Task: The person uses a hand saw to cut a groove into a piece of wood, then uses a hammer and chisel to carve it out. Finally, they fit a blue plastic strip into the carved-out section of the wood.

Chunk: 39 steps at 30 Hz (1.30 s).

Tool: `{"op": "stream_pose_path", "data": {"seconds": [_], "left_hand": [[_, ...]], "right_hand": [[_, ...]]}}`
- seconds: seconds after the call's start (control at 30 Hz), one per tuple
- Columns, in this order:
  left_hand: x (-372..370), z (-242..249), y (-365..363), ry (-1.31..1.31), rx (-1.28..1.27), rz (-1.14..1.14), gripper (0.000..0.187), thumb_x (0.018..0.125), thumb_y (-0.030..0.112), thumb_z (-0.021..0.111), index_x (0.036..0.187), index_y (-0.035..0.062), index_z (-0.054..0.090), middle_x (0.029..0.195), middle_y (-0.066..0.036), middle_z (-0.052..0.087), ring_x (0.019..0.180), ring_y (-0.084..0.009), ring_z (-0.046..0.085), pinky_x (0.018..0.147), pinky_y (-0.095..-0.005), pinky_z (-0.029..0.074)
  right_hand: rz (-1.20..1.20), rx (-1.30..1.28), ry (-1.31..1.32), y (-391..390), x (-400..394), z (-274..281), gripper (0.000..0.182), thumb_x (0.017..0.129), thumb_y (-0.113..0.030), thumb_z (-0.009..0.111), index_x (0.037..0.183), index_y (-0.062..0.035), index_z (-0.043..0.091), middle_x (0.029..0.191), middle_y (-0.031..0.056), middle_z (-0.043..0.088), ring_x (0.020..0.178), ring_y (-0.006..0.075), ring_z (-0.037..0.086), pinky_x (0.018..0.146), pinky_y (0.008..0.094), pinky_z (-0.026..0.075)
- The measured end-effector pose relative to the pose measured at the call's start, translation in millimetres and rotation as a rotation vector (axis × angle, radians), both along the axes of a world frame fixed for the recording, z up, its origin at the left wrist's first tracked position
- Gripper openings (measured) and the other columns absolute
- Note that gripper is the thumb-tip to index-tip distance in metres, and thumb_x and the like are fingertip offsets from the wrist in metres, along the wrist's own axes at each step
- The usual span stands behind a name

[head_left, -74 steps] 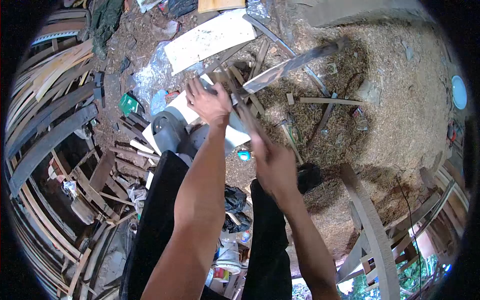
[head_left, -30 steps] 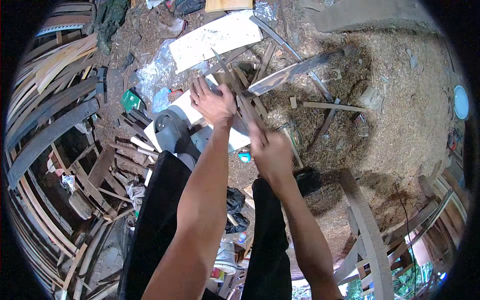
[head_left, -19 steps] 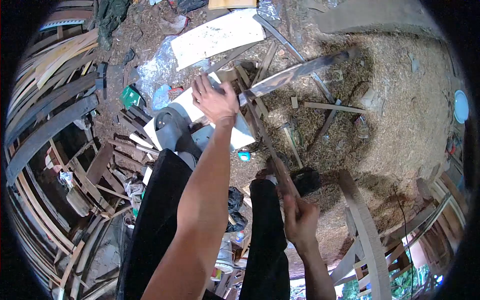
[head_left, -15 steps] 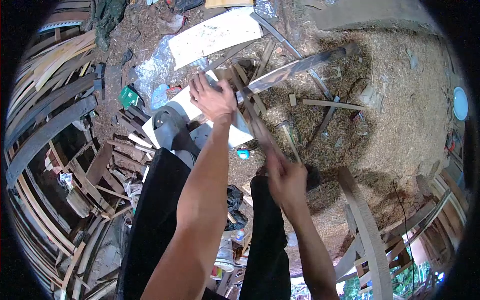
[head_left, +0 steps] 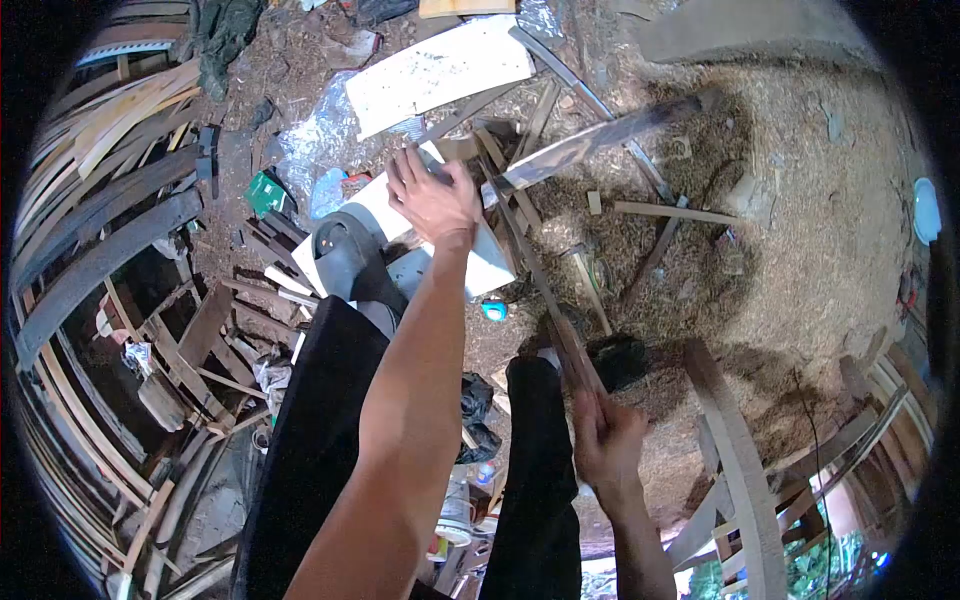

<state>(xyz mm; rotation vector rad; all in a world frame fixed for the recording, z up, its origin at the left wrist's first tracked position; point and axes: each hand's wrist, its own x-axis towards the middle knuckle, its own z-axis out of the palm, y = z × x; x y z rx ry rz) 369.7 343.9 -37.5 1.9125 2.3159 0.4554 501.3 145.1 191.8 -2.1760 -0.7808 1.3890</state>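
Observation:
My right hand (head_left: 608,440) is wrapped round the handle end of a handsaw (head_left: 541,280). Its long narrow blade slants up and left to a dark-stained wooden plank (head_left: 590,148), touching it just right of my left hand (head_left: 432,198). That hand grips the plank from above, thumb apart from the fingers. Under the plank lies a white board (head_left: 488,262). My foot in a dark grey slipper (head_left: 350,255) presses down beside the left hand, over the plank's lower left end.
A blue tape measure (head_left: 494,310) lies below the white board. Another white sheet (head_left: 440,75) and a green box (head_left: 266,193) are farther off. Stacked timber (head_left: 105,220) lines the left side. Wood scraps and sawdust (head_left: 800,220) cover the ground to the right.
My right hand has pulled the saw down and to the right, toward my body. My left hand keeps its place on the plank. The whole view has shifted slightly.

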Motion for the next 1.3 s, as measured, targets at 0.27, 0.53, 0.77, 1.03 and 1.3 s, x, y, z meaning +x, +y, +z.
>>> {"op": "stream_pose_path", "data": {"seconds": [0.27, 0.53, 0.77, 1.03, 1.3], "left_hand": [[-5, -1, -1, 0.026, -0.065, -0.016, 0.060, 0.079, 0.028, 0.053, 0.131, -0.0017, 0.051, 0.136, -0.018, 0.053, 0.133, -0.0360, 0.038, 0.107, -0.0525, 0.028], [-2, -2, 0, 0.033, -0.021, 0.001, 0.060, 0.079, 0.028, 0.050, 0.131, -0.0015, 0.051, 0.136, -0.018, 0.052, 0.134, -0.0355, 0.038, 0.108, -0.0513, 0.028], [-3, 0, 1, 0.017, -0.083, -0.004, 0.059, 0.080, 0.030, 0.051, 0.130, -0.0012, 0.052, 0.137, -0.018, 0.051, 0.133, -0.0353, 0.039, 0.109, -0.0519, 0.028], [0, 5, 0, -0.019, -0.079, 0.009, 0.060, 0.080, 0.029, 0.051, 0.131, -0.0031, 0.051, 0.138, -0.020, 0.050, 0.136, -0.0352, 0.035, 0.110, -0.0514, 0.026], [2, 4, 0, 0.007, -0.064, 0.013, 0.060, 0.080, 0.029, 0.050, 0.129, -0.0045, 0.052, 0.139, -0.020, 0.049, 0.135, -0.0358, 0.036, 0.111, -0.0506, 0.025]], "right_hand": [[0.081, -0.041, -0.145, 124, -28, -102, 0.065, 0.090, -0.056, 0.052, 0.069, 0.0034, 0.066, 0.076, 0.0320, 0.063, 0.073, 0.0496, 0.064, 0.071, 0.0548, 0.053], [0.005, 0.085, -0.006, -10, 5, 8, 0.033, 0.096, -0.025, 0.057, 0.110, 0.0034, 0.067, 0.059, 0.0135, 0.059, 0.059, 0.0050, 0.055, 0.052, 0.0309, 0.045], [0.090, 0.005, -0.282, 127, -32, -105, 0.046, 0.087, -0.042, 0.061, 0.082, 0.0028, 0.069, 0.069, 0.0274, 0.063, 0.069, 0.0455, 0.065, 0.069, 0.0501, 0.054], [-0.025, 0.039, -0.014, 46, -10, -13, 0.032, 0.091, -0.028, 0.061, 0.091, 0.0026, 0.070, 0.073, 0.0259, 0.065, 0.068, 0.0390, 0.068, 0.061, 0.0452, 0.054], [0.050, -0.023, -0.082, 64, -11, -49, 0.039, 0.089, -0.034, 0.061, 0.081, 0.0035, 0.069, 0.068, 0.0258, 0.064, 0.067, 0.0412, 0.067, 0.063, 0.0467, 0.053]]}}
